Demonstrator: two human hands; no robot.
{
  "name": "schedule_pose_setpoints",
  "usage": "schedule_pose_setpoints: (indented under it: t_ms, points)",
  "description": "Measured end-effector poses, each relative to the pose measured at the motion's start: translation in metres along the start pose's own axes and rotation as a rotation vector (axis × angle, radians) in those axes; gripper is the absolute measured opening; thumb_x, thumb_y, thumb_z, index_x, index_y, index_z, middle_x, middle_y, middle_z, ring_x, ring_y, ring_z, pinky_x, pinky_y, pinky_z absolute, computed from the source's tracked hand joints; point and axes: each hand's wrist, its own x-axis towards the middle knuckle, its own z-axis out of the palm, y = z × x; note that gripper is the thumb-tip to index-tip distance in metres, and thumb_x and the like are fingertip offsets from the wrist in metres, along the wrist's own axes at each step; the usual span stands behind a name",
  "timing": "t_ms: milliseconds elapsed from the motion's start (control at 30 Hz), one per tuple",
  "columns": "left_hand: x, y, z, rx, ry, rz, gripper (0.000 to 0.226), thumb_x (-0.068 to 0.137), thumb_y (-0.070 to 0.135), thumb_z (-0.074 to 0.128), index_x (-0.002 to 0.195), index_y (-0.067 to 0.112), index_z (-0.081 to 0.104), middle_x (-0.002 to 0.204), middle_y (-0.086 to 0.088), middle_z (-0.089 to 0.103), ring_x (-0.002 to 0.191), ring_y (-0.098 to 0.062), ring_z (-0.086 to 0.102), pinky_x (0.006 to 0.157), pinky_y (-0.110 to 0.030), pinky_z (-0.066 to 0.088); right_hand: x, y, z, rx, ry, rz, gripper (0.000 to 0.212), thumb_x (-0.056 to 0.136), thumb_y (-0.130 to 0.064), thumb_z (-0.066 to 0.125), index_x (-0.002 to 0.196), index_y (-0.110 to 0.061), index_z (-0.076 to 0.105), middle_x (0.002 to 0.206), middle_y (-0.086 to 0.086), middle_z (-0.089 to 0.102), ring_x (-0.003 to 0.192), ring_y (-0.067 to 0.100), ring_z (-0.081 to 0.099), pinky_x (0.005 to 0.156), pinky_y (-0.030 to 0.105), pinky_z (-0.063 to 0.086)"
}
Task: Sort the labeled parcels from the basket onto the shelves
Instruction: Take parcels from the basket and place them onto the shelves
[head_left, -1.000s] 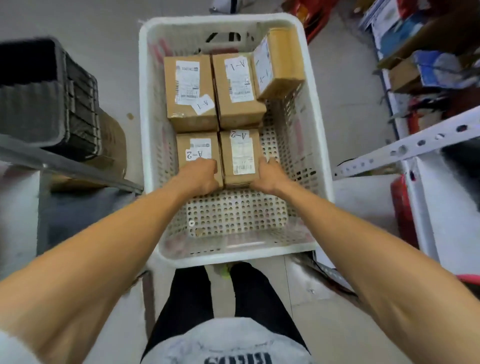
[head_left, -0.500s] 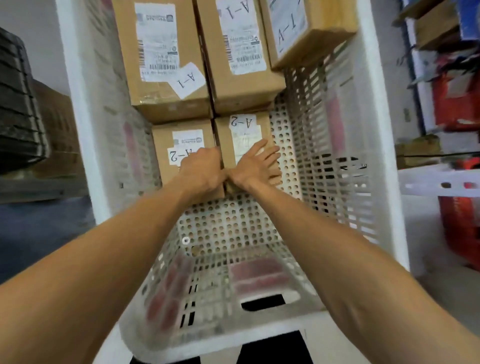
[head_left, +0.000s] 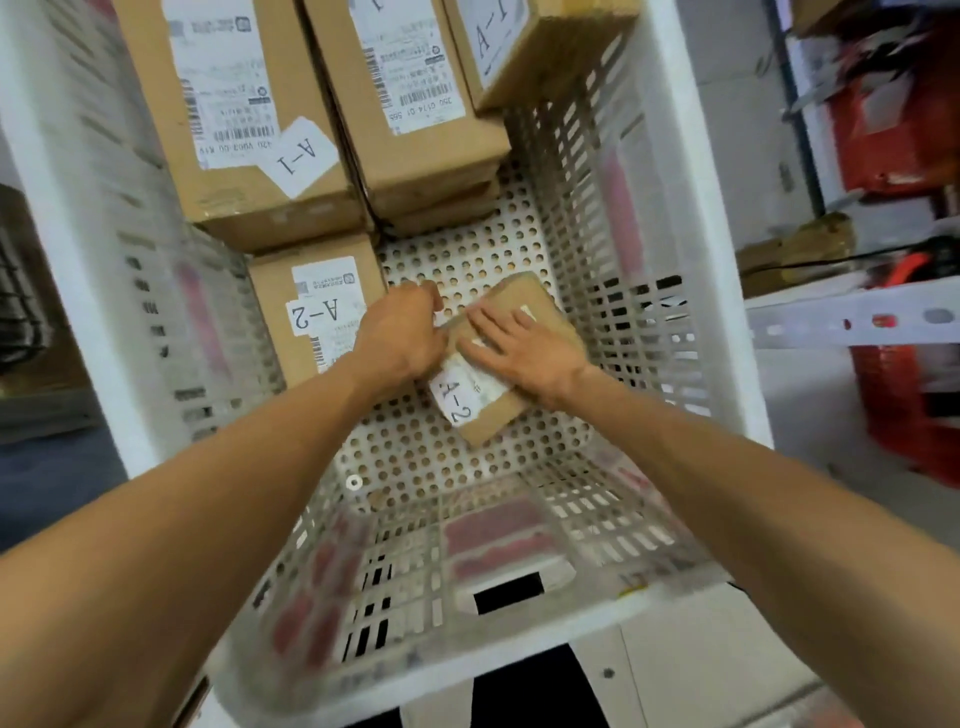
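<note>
Inside the white perforated basket (head_left: 696, 218), both my hands hold a small brown parcel labeled A-2 (head_left: 480, 415), turned at an angle above the basket floor. My left hand (head_left: 400, 338) grips its left edge. My right hand (head_left: 524, 348) lies flat on its top with fingers spread. A second A-2 parcel (head_left: 311, 312) rests on the floor to the left. Behind it lie an A-1 parcel (head_left: 244, 119), another labeled parcel (head_left: 410, 93) on a stack, and a tilted A-1 parcel (head_left: 530, 47) against the right wall.
A white slotted shelf rail (head_left: 852, 322) juts in from the right, with red containers (head_left: 904, 400) below and behind it. Dark crates (head_left: 21, 291) stand at the left. My dark trousers (head_left: 519, 691) show under the basket's near rim.
The right A-2 parcel has come away from its neighbour, rotated and shifted toward me and to the right. My view has leaned in closer to the basket.
</note>
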Motion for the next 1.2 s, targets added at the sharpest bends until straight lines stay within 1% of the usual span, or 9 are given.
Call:
schedule_pose_setpoints:
  t_ms: [67,133,233,333,433,533,667,767,1200]
  points:
    - [0.000,0.005,0.007,0.030,-0.024,0.001,0.047,0.084,0.022,0.064,0.127,0.012,0.049,0.130,-0.012,0.049,0.120,-0.030,0.047,0.096,-0.040,0.044,-0.011,0.007,0.005,-0.098,0.042,-0.144,0.113,0.079,-0.010,0.069,0.151,-0.022,-0.017,0.157,0.018,-0.020,0.146,0.032,-0.015,0.119,0.047,-0.002]
    - [-0.001,0.011,0.017,0.036,-0.073,-0.034,0.060,0.084,0.023,0.065,0.136,0.007,0.039,0.137,-0.015,0.040,0.127,-0.032,0.040,0.103,-0.040,0.040,-0.027,0.005,0.018,-0.054,0.102,0.113,0.106,0.082,-0.006,0.064,0.151,-0.017,-0.016,0.158,0.022,-0.013,0.147,0.034,-0.010,0.118,0.046,-0.004]
    - [-0.003,0.019,0.033,-0.009,-0.212,-0.103,0.065,0.086,0.024,0.064,0.138,0.002,0.032,0.136,-0.018,0.039,0.123,-0.034,0.043,0.101,-0.039,0.040,-0.045,-0.012,0.033,0.323,0.412,0.694,0.095,0.078,0.004,0.070,0.150,0.002,0.008,0.152,0.028,0.019,0.141,0.038,0.023,0.115,0.042,0.029]
    - [0.000,0.025,0.051,-0.098,-0.304,-0.145,0.066,0.085,0.027,0.066,0.136,0.002,0.033,0.132,-0.017,0.042,0.119,-0.032,0.046,0.098,-0.037,0.042,-0.035,-0.038,0.034,0.702,0.408,0.725,0.089,0.077,0.001,0.069,0.147,0.003,0.013,0.145,0.021,0.021,0.131,0.030,0.027,0.105,0.035,0.040]
    - [0.007,0.026,0.066,-0.262,-0.262,-0.223,0.074,0.083,0.027,0.070,0.137,0.004,0.026,0.133,-0.018,0.040,0.121,-0.033,0.045,0.099,-0.040,0.044,-0.013,-0.049,0.022,1.087,0.541,1.033,0.102,0.072,-0.004,0.075,0.147,0.002,0.006,0.144,0.019,0.017,0.129,0.032,0.030,0.102,0.036,0.043]
    - [0.015,0.020,0.079,-0.418,-0.266,-0.246,0.084,0.082,0.035,0.071,0.143,0.010,0.018,0.133,-0.015,0.047,0.117,-0.032,0.051,0.094,-0.040,0.048,0.003,-0.048,0.025,1.538,0.434,1.336,0.100,0.070,-0.014,0.083,0.143,-0.001,0.017,0.139,0.019,0.033,0.116,0.034,0.050,0.090,0.037,0.050]
    - [0.020,0.011,0.089,-0.568,-0.269,-0.255,0.093,0.083,0.032,0.072,0.150,0.016,0.009,0.137,-0.010,0.050,0.118,-0.028,0.054,0.094,-0.035,0.047,-0.003,-0.040,0.041,1.830,0.456,1.299,0.068,0.069,-0.010,0.084,0.117,-0.013,0.036,0.114,0.010,0.063,0.093,0.025,0.065,0.071,0.030,0.054]
    - [0.022,0.007,0.090,-0.611,-0.286,-0.264,0.100,0.078,0.030,0.074,0.151,0.027,0.006,0.139,-0.009,0.048,0.120,-0.028,0.053,0.101,-0.044,0.046,-0.012,-0.032,0.049,1.993,0.439,1.153,0.074,0.064,0.004,0.083,0.116,-0.019,0.035,0.108,0.002,0.067,0.089,0.018,0.066,0.079,0.038,0.058]
    - [-0.034,0.045,0.016,-0.621,-0.240,-0.235,0.127,0.051,0.023,0.085,0.136,0.067,0.002,0.138,-0.010,0.041,0.122,-0.031,0.049,0.102,-0.049,0.044,-0.062,-0.027,-0.020,1.820,0.379,0.938,0.066,0.068,0.014,0.073,0.124,-0.006,0.045,0.116,0.001,0.066,0.109,0.020,0.062,0.088,0.033,0.053]
